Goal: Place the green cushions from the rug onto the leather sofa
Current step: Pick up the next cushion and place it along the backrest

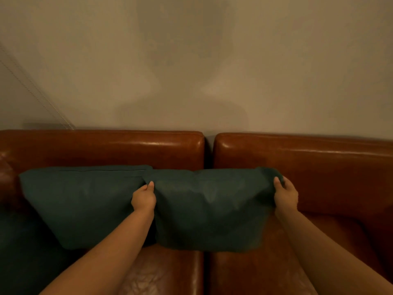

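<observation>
Two green cushions are on the leather sofa (pixel 297 158) right now, and the one that matters is the right cushion (pixel 210 209), sitting dead centre between your hands. Its long axis runs left to right, parallel to the backrest, straddling the gap between the two seat sections. Your left hand (pixel 144 198) is pinching its upper left corner, thumb on the front face, right where it overlaps the left cushion (pixel 85 205). Your right hand (pixel 286 195) is closed around the upper right corner. Both sit about equally close, so neither arm has the edge (a nice symmetric hold).

The cushion's top leans toward the backrest and its bottom edge looks to be on the seat, so I'd guess what's left is just letting go or nudging it back. The leather looks slick and shiny, so it may slide forward. There's a plain wall (pixel 191 60) behind and plenty of bare seat off to your right.
</observation>
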`<action>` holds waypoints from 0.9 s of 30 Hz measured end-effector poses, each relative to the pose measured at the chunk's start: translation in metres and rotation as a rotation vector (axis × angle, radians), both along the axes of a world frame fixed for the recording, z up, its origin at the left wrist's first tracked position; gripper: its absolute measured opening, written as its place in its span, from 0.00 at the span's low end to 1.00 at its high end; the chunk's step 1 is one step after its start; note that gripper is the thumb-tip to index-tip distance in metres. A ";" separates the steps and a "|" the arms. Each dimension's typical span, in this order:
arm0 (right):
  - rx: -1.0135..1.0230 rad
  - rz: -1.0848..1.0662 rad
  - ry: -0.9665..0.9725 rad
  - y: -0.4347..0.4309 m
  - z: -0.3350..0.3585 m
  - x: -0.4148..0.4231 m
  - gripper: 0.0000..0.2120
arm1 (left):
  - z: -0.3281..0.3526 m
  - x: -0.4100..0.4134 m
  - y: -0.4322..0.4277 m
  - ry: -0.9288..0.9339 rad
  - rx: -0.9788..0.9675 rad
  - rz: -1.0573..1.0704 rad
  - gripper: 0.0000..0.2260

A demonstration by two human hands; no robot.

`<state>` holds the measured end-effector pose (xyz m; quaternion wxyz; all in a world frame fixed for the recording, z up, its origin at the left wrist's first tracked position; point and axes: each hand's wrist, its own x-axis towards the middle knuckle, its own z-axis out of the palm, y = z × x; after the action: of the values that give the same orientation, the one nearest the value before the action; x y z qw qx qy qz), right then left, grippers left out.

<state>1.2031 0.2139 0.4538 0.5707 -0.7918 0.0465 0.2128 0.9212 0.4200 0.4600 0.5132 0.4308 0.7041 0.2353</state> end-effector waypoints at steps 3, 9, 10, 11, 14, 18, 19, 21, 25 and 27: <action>0.060 0.052 0.044 0.010 -0.003 0.007 0.17 | -0.006 -0.002 0.007 -0.032 -0.067 -0.015 0.19; 0.077 0.074 0.051 0.007 -0.009 0.015 0.17 | -0.007 0.008 0.013 -0.087 -0.171 -0.041 0.21; 0.072 0.053 0.034 0.007 -0.009 0.015 0.17 | -0.008 0.009 0.015 -0.086 -0.175 -0.031 0.21; 0.068 0.035 0.017 0.008 -0.010 0.015 0.17 | -0.007 0.010 0.016 -0.082 -0.180 -0.026 0.21; 0.034 -0.006 -0.024 0.009 -0.010 0.019 0.17 | -0.009 0.014 0.022 -0.081 -0.198 -0.033 0.21; -0.001 0.009 -0.047 0.008 -0.011 0.023 0.18 | -0.015 0.021 0.028 -0.058 -0.162 -0.080 0.20; -0.026 0.031 -0.051 0.008 -0.011 0.023 0.19 | -0.016 0.023 0.029 -0.035 -0.146 -0.091 0.21; -0.100 0.121 -0.060 0.009 -0.015 0.020 0.24 | -0.018 0.028 0.030 0.037 -0.107 -0.127 0.21; -0.195 0.297 -0.089 0.013 -0.021 0.007 0.41 | -0.017 0.040 0.025 0.175 -0.012 -0.227 0.23; -0.214 0.339 -0.118 0.012 -0.023 -0.002 0.47 | -0.015 0.043 0.017 0.164 0.002 -0.322 0.30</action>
<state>1.2016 0.2261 0.4311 0.4410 -0.8555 -0.0987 0.2529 0.9647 0.4365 0.4446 0.4847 0.5560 0.6653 0.1147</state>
